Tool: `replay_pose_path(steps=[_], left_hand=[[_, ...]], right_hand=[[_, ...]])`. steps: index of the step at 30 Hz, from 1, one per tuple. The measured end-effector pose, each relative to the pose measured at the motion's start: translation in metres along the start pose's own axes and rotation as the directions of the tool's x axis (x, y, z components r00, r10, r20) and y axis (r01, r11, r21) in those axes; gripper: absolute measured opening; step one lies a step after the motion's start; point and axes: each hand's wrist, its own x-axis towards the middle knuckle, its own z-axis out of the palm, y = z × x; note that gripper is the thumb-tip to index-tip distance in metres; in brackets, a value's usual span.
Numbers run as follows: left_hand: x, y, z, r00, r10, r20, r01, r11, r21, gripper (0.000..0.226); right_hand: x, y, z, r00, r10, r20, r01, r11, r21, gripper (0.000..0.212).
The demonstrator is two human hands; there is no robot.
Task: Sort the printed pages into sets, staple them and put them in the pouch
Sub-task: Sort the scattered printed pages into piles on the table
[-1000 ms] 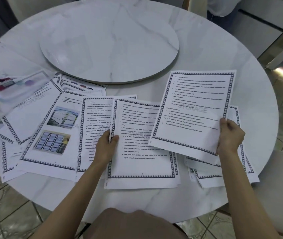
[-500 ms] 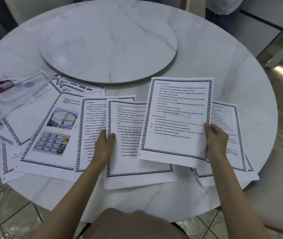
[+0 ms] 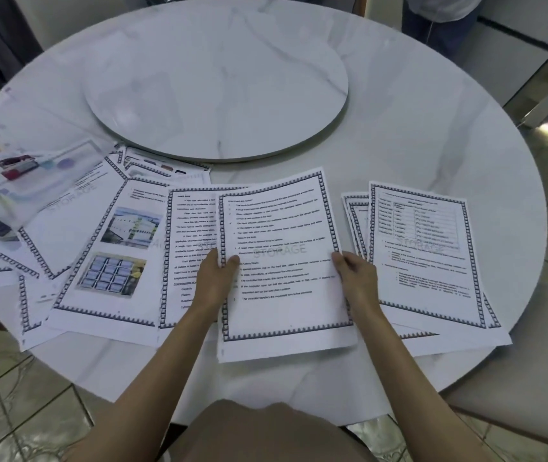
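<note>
marble table (image 3: 432, 135), page (image 3: 282, 248) shifted left, left hand (image 3: 214, 278), right hand (image 3: 357, 278) gripping its edges

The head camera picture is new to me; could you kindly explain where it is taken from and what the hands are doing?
No machine here: a person wears one wide-angle camera on the head, so the picture looks down at their own hands. The left hand and the right hand each grip a side edge of a bordered text page, lying atop other pages. Around it on the round marble table lie more printed pages: a photo page to the left, a chart-topped pile to the right. A raised disc sits mid-table. At far left lies a blurred clear pouch.
</note>
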Motion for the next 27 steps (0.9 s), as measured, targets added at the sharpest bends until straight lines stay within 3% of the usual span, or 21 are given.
replay_pose_path(steps=[4, 7, 12, 16, 22, 24, 27], left_hand=[[0.002, 0.009, -0.021, 0.996, 0.083, -0.011, -0.083, 0.996, 0.017, 0.052], [0.011, 0.018, -0.050, 0.981, 0.175, -0.079, -0.173, 0.984, 0.039, 0.048], [0.024, 0.025, -0.107, 0.943, 0.238, -0.234, -0.217, 0.970, 0.112, 0.038], [0.027, 0.021, -0.151, 0.916, 0.242, -0.319, -0.190, 0.964, 0.186, 0.029], [0.028, -0.002, -0.196, 0.903, 0.205, -0.378, -0.149, 0.974, 0.173, 0.026], [0.029, -0.010, -0.204, 0.912, 0.188, -0.365, -0.146, 0.980, 0.138, 0.026], [0.031, -0.018, -0.212, 0.921, 0.167, -0.352, -0.138, 0.985, 0.106, 0.029]], right_hand=[[0.007, -0.003, -0.004, 0.998, 0.054, -0.042, -0.049, 0.992, 0.114, 0.014], [0.012, -0.003, -0.003, 0.994, 0.096, -0.059, -0.087, 0.987, 0.131, 0.014], [0.003, -0.007, 0.022, 0.999, 0.023, 0.037, -0.018, 0.992, -0.124, 0.013], [-0.008, -0.014, 0.052, 0.997, -0.059, 0.045, 0.071, 0.930, -0.360, 0.027], [-0.020, -0.016, 0.086, 0.992, -0.112, 0.060, 0.123, 0.734, -0.668, 0.059], [-0.024, -0.017, 0.092, 0.992, -0.122, 0.037, 0.111, 0.678, -0.726, 0.063], [-0.025, -0.018, 0.095, 0.991, -0.134, 0.007, 0.097, 0.681, -0.725, 0.054]])
